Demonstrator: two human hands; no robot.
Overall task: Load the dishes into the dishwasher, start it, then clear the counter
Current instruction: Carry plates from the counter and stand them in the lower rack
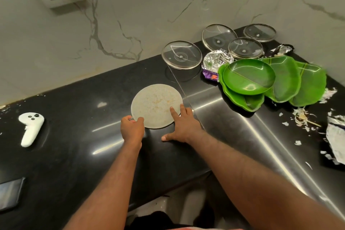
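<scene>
Centre of frame: my left hand (132,127) pinches the near-left rim of the plate (156,106), thumb on top, the other fingers curled at the edge. My right hand (183,127) lies flat and released, with two fingertips resting on the plate's lower right edge and the thumb splayed on the counter (74,136). The plate, pale and smeared with dried food, lies flat on the black counter in the middle of the frame; no dishwasher is in view. Hazards, as I judge them: (a) the hold is a one-sided rim pinch on a thin, flat dish on a glossy surface, so a lift may let it pivot and drop, or skid toward the counter's near edge; (b) the right fingers, if they bear down, would oppose the lift unless they move under the rim; (c) tilting could shed residue. Right of centre, the green plates (246,76) overlap in a loose, leaning heap that a careless reach might set sliding. Beyond them, upper right, are four glass lids (182,55), with crumpled foil (216,60) among them. Scraps (302,116) litter the right edge. At far left a white controller (30,129), and at lower left a phone (9,194), lie where a swept plate could strike them.
</scene>
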